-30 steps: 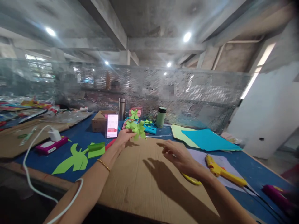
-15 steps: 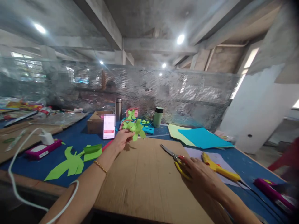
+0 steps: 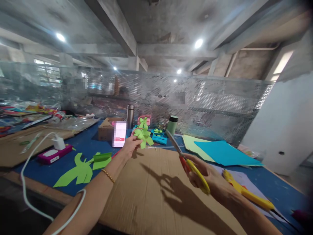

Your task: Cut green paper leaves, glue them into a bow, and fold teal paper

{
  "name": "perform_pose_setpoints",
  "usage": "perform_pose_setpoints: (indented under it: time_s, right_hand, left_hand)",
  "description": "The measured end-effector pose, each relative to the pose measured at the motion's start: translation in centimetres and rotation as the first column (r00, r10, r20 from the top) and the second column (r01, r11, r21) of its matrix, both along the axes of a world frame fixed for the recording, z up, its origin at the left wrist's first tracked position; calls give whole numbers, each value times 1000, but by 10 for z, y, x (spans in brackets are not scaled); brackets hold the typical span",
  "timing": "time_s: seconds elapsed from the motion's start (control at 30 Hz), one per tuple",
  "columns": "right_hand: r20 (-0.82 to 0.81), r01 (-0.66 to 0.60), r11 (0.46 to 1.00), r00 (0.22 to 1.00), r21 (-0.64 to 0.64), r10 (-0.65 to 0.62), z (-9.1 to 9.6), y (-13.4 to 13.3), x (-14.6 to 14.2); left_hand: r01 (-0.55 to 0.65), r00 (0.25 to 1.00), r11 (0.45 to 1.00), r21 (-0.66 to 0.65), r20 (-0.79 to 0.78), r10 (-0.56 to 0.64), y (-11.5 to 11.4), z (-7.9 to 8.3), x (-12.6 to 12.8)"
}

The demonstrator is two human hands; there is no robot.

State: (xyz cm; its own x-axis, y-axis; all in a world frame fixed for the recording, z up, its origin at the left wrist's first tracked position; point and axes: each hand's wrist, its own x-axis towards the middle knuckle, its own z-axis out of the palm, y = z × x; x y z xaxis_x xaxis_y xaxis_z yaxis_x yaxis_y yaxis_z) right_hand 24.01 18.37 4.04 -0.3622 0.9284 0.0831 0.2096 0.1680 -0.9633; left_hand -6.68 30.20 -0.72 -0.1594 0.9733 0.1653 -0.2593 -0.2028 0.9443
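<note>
My left hand [image 3: 129, 146] pinches a light green folded paper shape [image 3: 144, 136] and holds it up over the far edge of a brown cardboard sheet [image 3: 151, 192]. My right hand [image 3: 207, 178] grips a pair of scissors [image 3: 188, 162] by their yellow and red handles. The blades point up and to the left, toward the paper shape, a short way from it. A thin gold bracelet [image 3: 108, 175] sits on my left wrist.
A yellow glue gun [image 3: 246, 192] lies right of my right hand. Blue and yellow-green paper sheets [image 3: 220, 152] lie behind it. Green paper cut-outs [image 3: 80, 168], a pink box with a white charger [image 3: 55, 151], a phone [image 3: 119, 133], two flasks and a cardboard box stand on the blue table.
My right hand reached down to the scissors on the cardboard, took them and lifted them toward the paper shape. My left hand kept holding the shape in place.
</note>
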Motion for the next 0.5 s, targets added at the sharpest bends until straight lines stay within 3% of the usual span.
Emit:
perform_pose_setpoints:
  time_s: [0.13, 0.3, 0.5]
  right_hand:
    - [-68, -113, 990, 992, -80, 108, 4, 8, -28]
    - [12, -89, 975, 996, -202, 93, -18, 8, -43]
    - [79, -13, 986, 997, -165, 26, -20, -2, -40]
  left_hand:
    - [-20, 1000, 1000, -9, -3, 20, 0, 0, -1]
    - [-34, 999, 999, -3, 29, 34, -8, 6, 3]
    - [24, 990, 1000, -12, 137, -22, -21, 17, 12]
